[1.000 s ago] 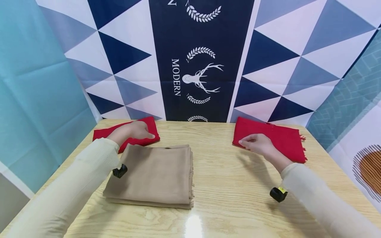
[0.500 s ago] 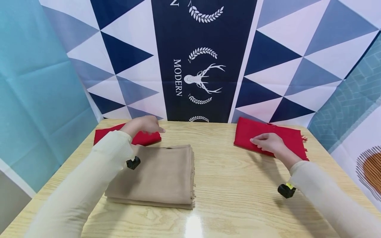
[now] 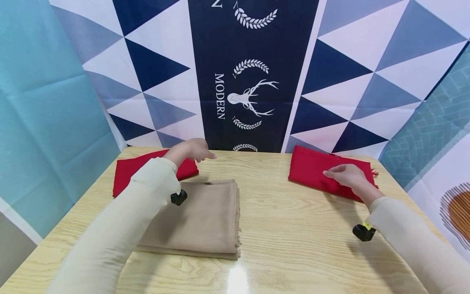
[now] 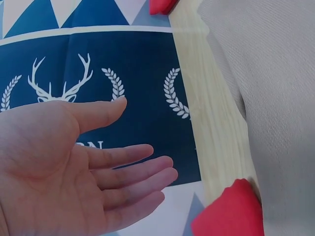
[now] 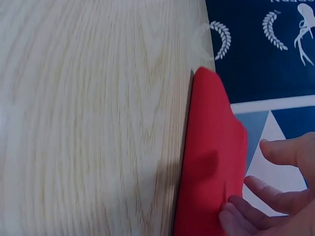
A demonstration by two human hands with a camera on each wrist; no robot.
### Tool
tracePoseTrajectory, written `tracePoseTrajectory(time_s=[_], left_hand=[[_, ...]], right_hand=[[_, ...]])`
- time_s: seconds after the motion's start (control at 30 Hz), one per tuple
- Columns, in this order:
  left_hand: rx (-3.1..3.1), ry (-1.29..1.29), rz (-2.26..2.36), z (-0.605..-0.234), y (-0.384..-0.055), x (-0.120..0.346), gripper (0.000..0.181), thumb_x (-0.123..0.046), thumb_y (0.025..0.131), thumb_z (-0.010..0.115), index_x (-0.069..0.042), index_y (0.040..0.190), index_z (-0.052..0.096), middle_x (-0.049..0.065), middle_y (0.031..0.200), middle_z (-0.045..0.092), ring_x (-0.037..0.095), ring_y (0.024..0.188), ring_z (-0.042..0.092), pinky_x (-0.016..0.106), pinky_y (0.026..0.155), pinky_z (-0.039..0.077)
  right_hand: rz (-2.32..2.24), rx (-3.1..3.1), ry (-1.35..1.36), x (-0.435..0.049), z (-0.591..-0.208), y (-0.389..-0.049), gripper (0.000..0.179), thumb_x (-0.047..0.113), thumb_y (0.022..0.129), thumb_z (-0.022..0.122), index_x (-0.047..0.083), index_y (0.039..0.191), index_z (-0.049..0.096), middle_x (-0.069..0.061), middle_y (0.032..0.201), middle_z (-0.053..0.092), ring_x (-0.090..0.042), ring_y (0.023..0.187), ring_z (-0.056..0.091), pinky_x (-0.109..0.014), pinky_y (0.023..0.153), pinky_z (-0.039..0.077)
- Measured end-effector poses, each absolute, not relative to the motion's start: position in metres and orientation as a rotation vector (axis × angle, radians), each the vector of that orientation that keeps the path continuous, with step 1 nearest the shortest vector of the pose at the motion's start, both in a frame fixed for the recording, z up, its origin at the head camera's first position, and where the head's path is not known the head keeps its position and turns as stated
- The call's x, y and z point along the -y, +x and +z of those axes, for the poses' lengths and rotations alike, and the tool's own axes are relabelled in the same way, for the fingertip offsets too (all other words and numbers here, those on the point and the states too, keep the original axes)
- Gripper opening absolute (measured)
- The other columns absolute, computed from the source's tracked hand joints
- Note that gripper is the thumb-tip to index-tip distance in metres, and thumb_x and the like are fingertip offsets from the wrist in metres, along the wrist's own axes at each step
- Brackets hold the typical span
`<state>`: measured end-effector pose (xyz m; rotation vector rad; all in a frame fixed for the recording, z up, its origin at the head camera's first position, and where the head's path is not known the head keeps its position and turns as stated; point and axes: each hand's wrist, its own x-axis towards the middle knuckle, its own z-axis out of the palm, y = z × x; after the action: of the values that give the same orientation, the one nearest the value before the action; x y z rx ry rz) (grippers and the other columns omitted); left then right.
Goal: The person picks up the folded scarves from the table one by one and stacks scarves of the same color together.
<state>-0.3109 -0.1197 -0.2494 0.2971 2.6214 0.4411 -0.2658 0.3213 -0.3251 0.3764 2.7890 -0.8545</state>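
Note:
My left hand (image 3: pixel 198 149) hangs above the back of the table, past the right end of the left red folded cloth (image 3: pixel 126 171). In the left wrist view its palm (image 4: pixel 44 167) shows, fingers stretched out and holding nothing. A beige folded cloth with a fringed right edge (image 3: pixel 205 220) lies in front of it, partly covered by the left forearm. At the back right my right hand (image 3: pixel 346 175) is over a second red folded cloth (image 3: pixel 304 167), also fringed. The right wrist view has its fingers (image 5: pixel 275 196) loosely bent and apart, overlapping that red cloth with nothing between them.
The wooden table (image 3: pixel 271 228) ends at the back against a patterned wall hanging (image 3: pixel 249 41). A light-blue sheet (image 3: pixel 47 102) closes off the left side. Small black wrist cameras (image 3: pixel 179 197) hang under both sleeves.
My left hand has moved right, away from over the left red cloth. My right hand has drifted right above its red cloth. All three cloths lie where they were.

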Motion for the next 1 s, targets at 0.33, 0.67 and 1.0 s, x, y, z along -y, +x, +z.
tracePoseTrajectory(time_s=[0.33,0.67,1.0], left_hand=[[-2.617,0.298,0.432,-0.253,-0.312,0.118,0.051,-0.034,0.097,0.052,0.003,0.132,0.05,0.02,0.133,0.055,0.032,0.118,0.059,0.042,0.104,0.048],[-2.614,0.281,0.459,-0.255,-0.31,0.12,0.051,-0.036,0.096,0.054,0.002,0.13,0.052,0.02,0.131,0.056,0.031,0.115,0.06,0.041,0.102,0.048],[-2.61,0.278,0.481,-0.256,-0.311,0.119,0.05,-0.035,0.095,0.055,0.001,0.131,0.052,0.018,0.131,0.056,0.032,0.116,0.06,0.042,0.103,0.048]], right_hand=[[-0.694,-2.837,0.415,-0.327,-0.329,-0.276,0.068,0.042,0.09,0.062,-0.006,0.136,0.044,-0.033,0.134,0.041,-0.042,0.11,0.042,-0.041,0.082,0.049],[-0.532,-2.915,0.261,-0.331,-0.331,-0.295,0.063,0.034,0.089,0.064,-0.012,0.129,0.047,-0.031,0.119,0.052,-0.037,0.098,0.048,-0.038,0.076,0.048],[-0.348,-2.938,0.042,-0.339,-0.339,-0.312,0.061,0.026,0.087,0.067,-0.016,0.127,0.048,-0.036,0.121,0.052,-0.044,0.103,0.049,-0.056,0.093,0.046]])
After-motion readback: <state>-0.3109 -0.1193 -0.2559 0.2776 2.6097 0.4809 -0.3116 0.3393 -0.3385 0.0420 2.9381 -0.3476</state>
